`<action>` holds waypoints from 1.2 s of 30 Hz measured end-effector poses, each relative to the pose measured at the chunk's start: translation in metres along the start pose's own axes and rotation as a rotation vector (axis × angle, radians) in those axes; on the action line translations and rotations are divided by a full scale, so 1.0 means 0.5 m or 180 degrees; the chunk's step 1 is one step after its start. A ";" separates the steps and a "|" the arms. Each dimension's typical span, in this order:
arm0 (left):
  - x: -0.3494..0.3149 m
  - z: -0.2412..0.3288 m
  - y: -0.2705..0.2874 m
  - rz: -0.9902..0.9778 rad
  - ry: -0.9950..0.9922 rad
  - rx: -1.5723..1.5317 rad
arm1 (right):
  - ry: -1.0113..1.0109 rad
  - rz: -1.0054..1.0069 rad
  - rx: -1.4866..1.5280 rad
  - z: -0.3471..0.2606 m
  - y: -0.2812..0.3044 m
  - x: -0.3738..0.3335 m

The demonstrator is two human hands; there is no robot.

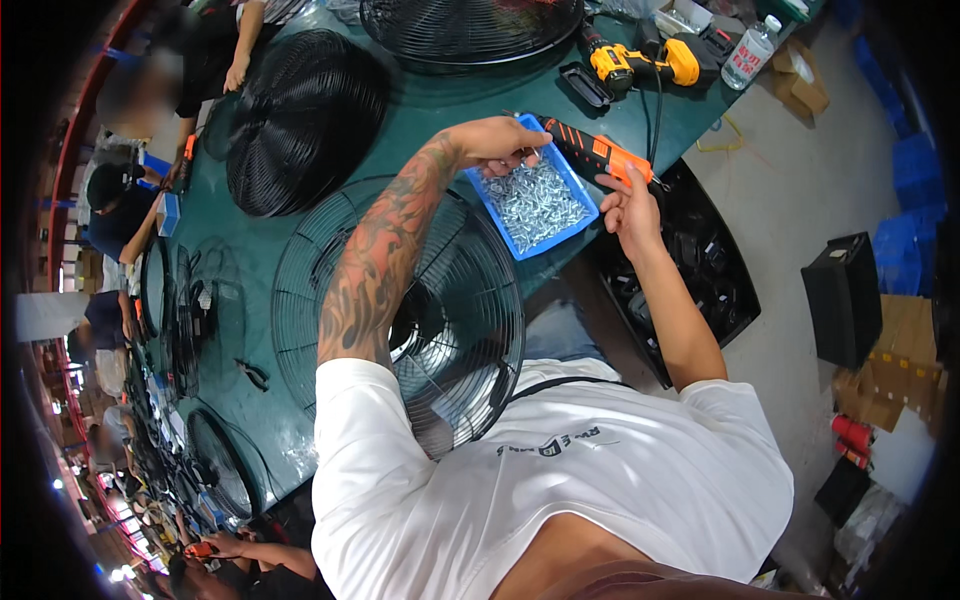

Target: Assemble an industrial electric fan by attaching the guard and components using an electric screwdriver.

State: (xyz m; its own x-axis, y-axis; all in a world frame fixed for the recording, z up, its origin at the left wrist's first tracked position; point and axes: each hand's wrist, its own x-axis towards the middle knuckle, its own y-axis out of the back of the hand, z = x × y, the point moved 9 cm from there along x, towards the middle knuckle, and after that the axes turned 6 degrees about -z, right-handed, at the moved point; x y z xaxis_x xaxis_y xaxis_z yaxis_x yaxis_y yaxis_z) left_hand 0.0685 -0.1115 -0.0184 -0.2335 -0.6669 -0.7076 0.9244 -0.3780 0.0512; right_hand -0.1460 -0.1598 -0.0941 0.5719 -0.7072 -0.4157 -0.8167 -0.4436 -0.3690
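Observation:
A blue tray (582,190) filled with small silver screws (535,205) sits at the near edge of the green table. My left hand (498,142) reaches over its far left corner, fingers curled together down at the screws; they appear to pinch some, partly hidden by the hand. Just right of the tray lies an orange and black power screwdriver (600,150). At its near end is my right hand (632,212), fingers loosely bent and apart, the fingertips touching or almost touching the orange casing. Under my left forearm lies a round black wire fan guard (300,270).
More black fan guards (310,120) stand farther off. Yellow drills (612,66) and a clear bottle (750,55) occupy the back right. A black bin (735,275) of dark parts is below my right hand. Pliers (253,375) lie left. Other people (125,205) work along the left side.

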 end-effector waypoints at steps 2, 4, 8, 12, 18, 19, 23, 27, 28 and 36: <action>-0.003 0.002 -0.005 0.0011 -0.0142 -0.0124 | -0.0036 0.0110 0.0031 0.000 0.002 -0.005; -0.015 0.007 -0.009 0.0027 -0.0283 -0.0255 | 0.0151 0.0202 -0.0123 -0.012 0.002 -0.011; -0.057 0.026 0.004 0.0213 -0.0711 -0.0631 | 0.1515 0.0699 -0.1051 -0.113 0.002 -0.040; -0.129 0.049 0.040 0.0534 -0.1516 -0.1454 | 0.3061 0.1175 -0.1654 -0.220 -0.004 -0.078; -0.296 0.050 0.105 0.0590 -0.2866 -0.2788 | 0.3923 0.1011 -0.2511 -0.312 -0.105 -0.106; -0.315 0.044 0.106 0.0660 -0.2946 -0.2951 | 0.3990 0.0937 -0.2494 -0.318 -0.121 -0.105; -0.328 0.000 0.108 0.1062 -0.2642 -0.3047 | 0.4047 0.0748 -0.2353 -0.349 -0.166 -0.100; -0.295 -0.017 0.090 0.1460 -0.2135 -0.2491 | 0.4248 0.0809 -0.2627 -0.354 -0.189 -0.082; -0.276 -0.017 0.087 0.1576 -0.1879 -0.1832 | 0.4221 0.0623 -0.2381 -0.347 -0.199 -0.065; -0.065 0.043 -0.099 0.1131 -0.0576 0.3627 | 0.2675 -0.1021 -0.0958 -0.262 -0.231 0.052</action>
State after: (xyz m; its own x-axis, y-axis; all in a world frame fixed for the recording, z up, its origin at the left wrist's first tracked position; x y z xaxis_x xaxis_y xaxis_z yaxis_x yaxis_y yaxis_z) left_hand 0.0239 -0.0849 0.0171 -0.1433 -0.8944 -0.4236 0.1702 -0.4439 0.8798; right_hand -0.0469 -0.1992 0.0466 0.6259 -0.6396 0.4463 -0.6827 -0.7260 -0.0830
